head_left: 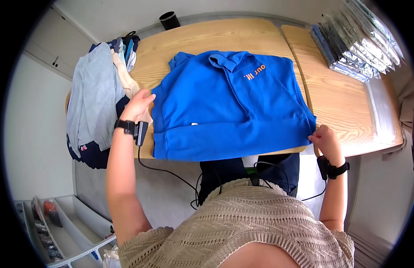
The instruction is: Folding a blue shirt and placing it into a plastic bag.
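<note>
A blue sweatshirt (207, 102) with a collar and orange lettering lies spread on the wooden table (207, 32). Its near part forms a straight flap across the front, which hangs slightly over the table's near edge. At the left side of the cloth, my left hand (140, 105) is closed, thumb and fingers pinching the edge. My right hand (325, 140) is closed too, gripping the near right corner of the sweatshirt. A small white tag (195, 124) shows on the cloth left of the middle.
A heap of clothes with a grey garment (97, 85) on top lies at the left. Stacked bagged garments (350, 42) stand at the far right, by a clear plastic sheet (380, 109). A black bin (170, 20) is behind the table; cables run from both wrist devices.
</note>
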`<state>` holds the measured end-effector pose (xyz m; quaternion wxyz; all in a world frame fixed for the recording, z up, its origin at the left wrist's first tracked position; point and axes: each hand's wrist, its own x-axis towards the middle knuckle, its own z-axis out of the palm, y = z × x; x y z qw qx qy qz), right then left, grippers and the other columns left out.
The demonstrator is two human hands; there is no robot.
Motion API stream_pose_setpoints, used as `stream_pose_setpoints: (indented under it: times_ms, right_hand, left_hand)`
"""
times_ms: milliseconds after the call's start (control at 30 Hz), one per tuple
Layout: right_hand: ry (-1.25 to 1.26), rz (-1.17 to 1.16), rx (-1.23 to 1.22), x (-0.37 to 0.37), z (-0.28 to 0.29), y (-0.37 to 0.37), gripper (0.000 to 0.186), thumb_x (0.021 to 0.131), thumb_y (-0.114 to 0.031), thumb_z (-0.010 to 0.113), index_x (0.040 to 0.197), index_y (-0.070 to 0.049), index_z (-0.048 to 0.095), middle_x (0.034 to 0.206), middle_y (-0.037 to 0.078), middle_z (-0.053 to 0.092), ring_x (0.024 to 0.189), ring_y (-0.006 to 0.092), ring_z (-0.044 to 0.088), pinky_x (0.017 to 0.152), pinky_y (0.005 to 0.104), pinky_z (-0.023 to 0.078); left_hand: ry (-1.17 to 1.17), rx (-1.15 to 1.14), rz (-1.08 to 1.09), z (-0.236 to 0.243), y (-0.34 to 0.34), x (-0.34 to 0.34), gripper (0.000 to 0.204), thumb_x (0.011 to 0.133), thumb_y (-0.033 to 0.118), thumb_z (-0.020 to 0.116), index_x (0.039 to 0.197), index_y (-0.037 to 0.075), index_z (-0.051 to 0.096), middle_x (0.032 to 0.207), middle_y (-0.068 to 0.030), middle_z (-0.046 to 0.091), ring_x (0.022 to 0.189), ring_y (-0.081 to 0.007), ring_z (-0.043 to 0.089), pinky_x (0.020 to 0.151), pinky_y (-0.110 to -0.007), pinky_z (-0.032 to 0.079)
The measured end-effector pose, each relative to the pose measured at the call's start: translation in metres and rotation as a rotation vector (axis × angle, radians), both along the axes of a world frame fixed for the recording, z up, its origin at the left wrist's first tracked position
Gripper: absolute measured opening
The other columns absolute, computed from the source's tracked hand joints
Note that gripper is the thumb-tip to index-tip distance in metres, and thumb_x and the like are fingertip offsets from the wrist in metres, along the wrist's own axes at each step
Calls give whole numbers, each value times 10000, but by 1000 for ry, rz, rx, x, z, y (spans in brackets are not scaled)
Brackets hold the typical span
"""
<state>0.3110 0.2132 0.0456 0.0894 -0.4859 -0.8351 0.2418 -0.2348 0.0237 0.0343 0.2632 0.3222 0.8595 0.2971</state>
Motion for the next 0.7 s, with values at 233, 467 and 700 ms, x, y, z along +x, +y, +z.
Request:
stream_pose_setpoints:
  times_ms: [233, 467, 700]
  right_hand:
    - [2, -16, 12, 0, -3, 1, 173, 675, -127, 748, 697, 12, 647, 694, 140, 567, 666, 297, 582, 621, 367, 453]
    - [1, -27, -15, -1, -1, 2, 174, 670, -128, 749, 697, 14, 652, 695, 145, 564, 671, 300, 582, 620, 369, 453]
    - [10, -4, -26, 2, -2, 4, 175, 680, -120, 744, 712, 24, 648, 705, 146, 565, 673, 306, 578, 627, 369, 449]
  left_hand:
    - [57, 1, -242, -22, 43, -40, 369, 698, 171, 786, 798, 42, 455, 745, -4, 446, 712, -134, 411, 639, -287, 395]
    - [500, 67, -200, -27, 45, -67, 385, 700, 177, 785, 924, 30, 507, 824, -84, 550, 725, -203, 513, 678, -326, 446]
    - [182, 256, -180, -1, -4, -26, 213, 804, 133, 676, 956, 10, 593, 810, -80, 626, 737, -142, 581, 673, -283, 470]
